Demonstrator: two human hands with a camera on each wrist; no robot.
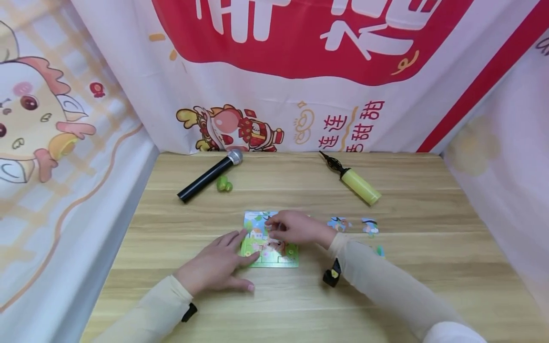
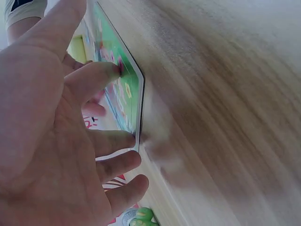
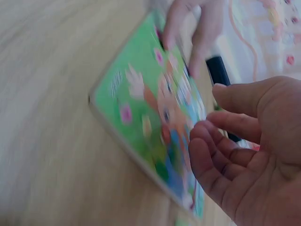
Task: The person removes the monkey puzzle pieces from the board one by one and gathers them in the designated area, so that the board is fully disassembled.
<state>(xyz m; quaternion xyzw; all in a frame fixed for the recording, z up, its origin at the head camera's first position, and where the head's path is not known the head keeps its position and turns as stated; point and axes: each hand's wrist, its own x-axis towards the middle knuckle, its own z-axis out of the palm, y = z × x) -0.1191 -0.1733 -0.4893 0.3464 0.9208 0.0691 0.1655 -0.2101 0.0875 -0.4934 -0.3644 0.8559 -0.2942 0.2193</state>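
Observation:
A colourful jigsaw board (image 1: 269, 248) lies flat on the wooden table (image 1: 274, 305), near its front middle. My left hand (image 1: 218, 267) lies flat on the table, its straight fingertips (image 2: 110, 71) pressing the board's (image 2: 128, 96) left edge. My right hand (image 1: 293, 228) is over the upper part of the board (image 3: 150, 113). Its fingers (image 3: 207, 136) are loosely bent, and nothing shows between them. Three loose puzzle pieces (image 1: 339, 224) lie on the table just right of the board.
A black microphone (image 1: 210, 176) and a small green toy (image 1: 224, 184) lie at the back left. A yellow hand pump (image 1: 356, 183) lies at the back right. Printed cloth walls (image 1: 107, 157) close in the table on three sides.

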